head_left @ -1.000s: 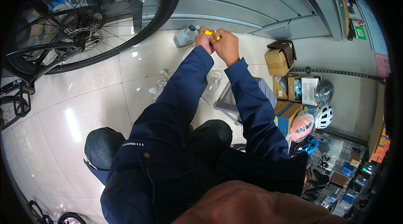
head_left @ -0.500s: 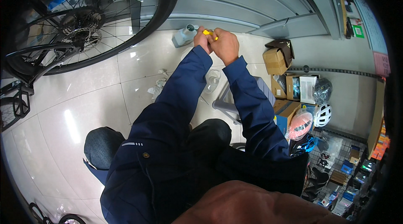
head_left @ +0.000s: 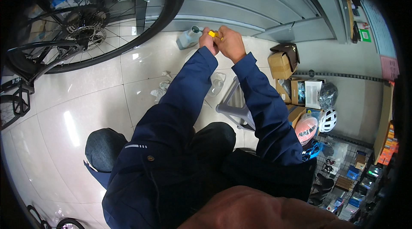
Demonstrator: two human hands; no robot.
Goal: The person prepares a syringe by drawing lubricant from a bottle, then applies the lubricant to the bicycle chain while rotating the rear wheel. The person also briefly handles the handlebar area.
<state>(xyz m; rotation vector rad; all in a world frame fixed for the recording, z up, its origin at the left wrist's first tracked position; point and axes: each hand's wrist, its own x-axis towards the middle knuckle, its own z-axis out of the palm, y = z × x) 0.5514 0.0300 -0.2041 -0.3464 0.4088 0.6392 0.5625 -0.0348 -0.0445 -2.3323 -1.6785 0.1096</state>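
My left hand and my right hand are close together in front of me, near the foot of the grey panelled wall. Between them shows a small bright yellow thing, mostly covered by fingers; its kind cannot be made out. Both hands are closed about it, and the right one's back faces me. Just left of my left hand stands a translucent grey-green plastic jug with a round mouth. On the floor below the hands is a clear plastic cup.
A bicycle wheel fills the upper left. Crumpled tissues lie left of my forearms. By my right forearm stands a grey step stool. Farther right are cardboard boxes, a white helmet and a pink helmet.
My right hand has turned slightly and its forearm has swung a little right, leaving more of the stool in sight. The yellow thing has shifted slightly between the fingers.
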